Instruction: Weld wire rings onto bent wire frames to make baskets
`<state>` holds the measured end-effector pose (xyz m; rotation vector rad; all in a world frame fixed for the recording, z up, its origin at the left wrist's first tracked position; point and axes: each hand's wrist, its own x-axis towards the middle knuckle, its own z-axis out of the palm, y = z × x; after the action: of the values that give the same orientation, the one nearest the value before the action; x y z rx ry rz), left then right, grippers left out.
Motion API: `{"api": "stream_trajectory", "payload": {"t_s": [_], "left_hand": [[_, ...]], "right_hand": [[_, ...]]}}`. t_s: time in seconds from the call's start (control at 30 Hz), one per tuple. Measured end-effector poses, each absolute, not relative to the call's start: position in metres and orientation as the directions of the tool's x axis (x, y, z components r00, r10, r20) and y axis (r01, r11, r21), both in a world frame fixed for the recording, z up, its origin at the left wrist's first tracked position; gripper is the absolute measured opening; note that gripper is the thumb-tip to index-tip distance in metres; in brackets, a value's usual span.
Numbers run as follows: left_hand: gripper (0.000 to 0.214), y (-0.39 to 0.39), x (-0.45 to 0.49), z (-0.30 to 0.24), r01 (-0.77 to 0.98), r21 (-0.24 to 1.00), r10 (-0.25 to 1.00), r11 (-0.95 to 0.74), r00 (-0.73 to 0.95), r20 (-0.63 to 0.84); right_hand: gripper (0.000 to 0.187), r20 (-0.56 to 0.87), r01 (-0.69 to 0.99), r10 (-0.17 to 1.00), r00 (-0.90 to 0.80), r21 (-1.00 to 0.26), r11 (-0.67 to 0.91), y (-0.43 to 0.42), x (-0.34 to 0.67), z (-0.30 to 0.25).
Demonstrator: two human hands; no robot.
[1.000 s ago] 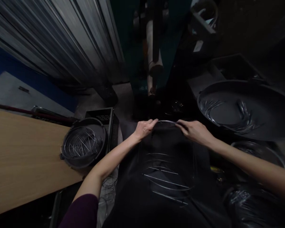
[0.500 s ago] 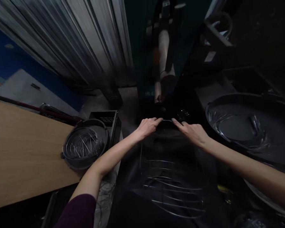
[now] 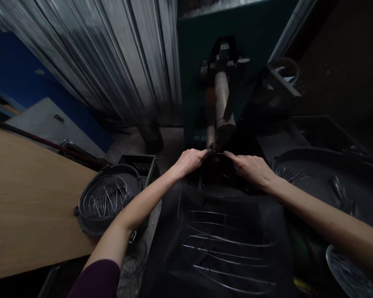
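Note:
My left hand [image 3: 190,160] pinches one end of a thin curved metal wire [image 3: 216,154], thumb and fingers closed. Gripping the same wire a short way to the right is my right hand [image 3: 251,169], also closed. The span between the hands lies right at the lower tip of the green machine's electrode arm [image 3: 210,138]. How far the wire runs below the hands is lost in the dark. Nearer to me, a frame of several curved wires [image 3: 230,252] lies over the dark cloth on my lap; whether it joins the held wire I cannot tell.
Left, a round black tub [image 3: 95,225] of wire rings stands by a wooden board [image 3: 34,198], with a black crate [image 3: 149,159] behind. Right, a wide dark tray [image 3: 317,159] carries loose wire pieces. A bowl of small wires [image 3: 354,273] sits lower right.
My view has tilted up slightly, so the machine shows lower. Both hands, still on the wire, have come up against the machine's lower tip.

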<state>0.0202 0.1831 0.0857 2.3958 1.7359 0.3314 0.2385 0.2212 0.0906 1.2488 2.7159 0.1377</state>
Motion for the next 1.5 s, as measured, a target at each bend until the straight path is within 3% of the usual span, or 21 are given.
{"api": "stream_trajectory", "payload": {"t_s": [0.43, 0.8, 1.0, 1.27, 1.37, 1.5], "left_hand": [[0.032, 0.192, 0.016, 0.085, 0.915, 0.264, 0.952, -0.307, 0.296, 0.081], [0.034, 0.194, 0.022, 0.086, 0.918, 0.299, 0.965, -0.261, 0.252, 0.069], [0.037, 0.192, 0.016, 0.086, 0.906, 0.346, 0.969, -0.244, 0.245, 0.041], [0.035, 0.190, 0.007, 0.086, 0.916, 0.329, 0.973, -0.230, 0.224, 0.058], [0.034, 0.191, 0.003, 0.083, 0.914, 0.326, 0.970, -0.242, 0.229, 0.078], [0.035, 0.195, 0.007, 0.080, 0.908, 0.328, 0.965, -0.262, 0.235, 0.118]], "right_hand": [[0.052, -0.112, 0.751, 0.757, -0.643, 0.099, 0.653, 0.233, 0.235, 0.095], [0.033, -0.067, 0.783, 0.791, -0.609, 0.114, 0.612, 0.237, 0.239, 0.091], [0.039, -0.036, 0.821, 0.820, -0.571, -0.008, 0.571, 0.241, 0.240, 0.084], [0.041, -0.051, 0.846, 0.844, -0.533, -0.004, 0.534, 0.230, 0.228, 0.093], [0.041, -0.048, 0.846, 0.846, -0.531, -0.086, 0.526, 0.231, 0.231, 0.098], [0.038, -0.193, 0.777, 0.773, -0.605, -0.354, 0.520, 0.235, 0.253, 0.099]]}}
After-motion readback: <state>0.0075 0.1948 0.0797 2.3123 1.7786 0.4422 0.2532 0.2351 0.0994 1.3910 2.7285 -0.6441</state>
